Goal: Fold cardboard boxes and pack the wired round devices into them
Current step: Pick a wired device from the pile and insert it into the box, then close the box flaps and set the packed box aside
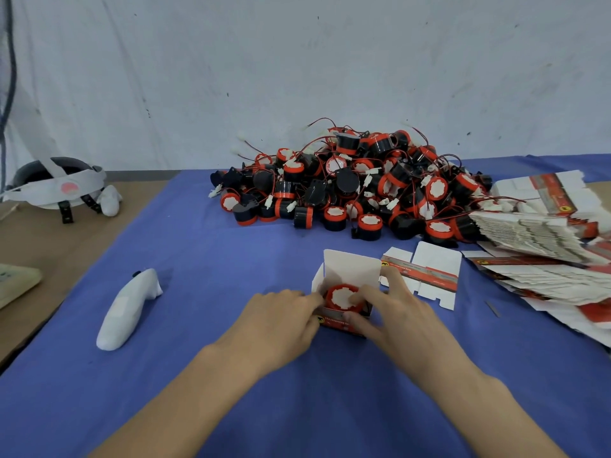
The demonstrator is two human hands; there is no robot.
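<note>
Blue cloth tabletop (198,259) meets scuffed white wall (297,61). Left hand (281,320) and right hand (400,322) grip a small open cardboard box (352,267) holding a round red-rimmed device (340,297).

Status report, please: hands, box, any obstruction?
Left hand holds open box; right hand pinches its front, fingers on round device inside. Lid flap up. Flat blank beside, nothing blocking.

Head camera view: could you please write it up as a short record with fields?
box: upright on blue cloth, top flap open
device: inside box, white face up
left hand: holds box's left side
right hand: fingers on device, thumb against box front
pile: loose devices behind box
flat boxes: stacked at right
</note>
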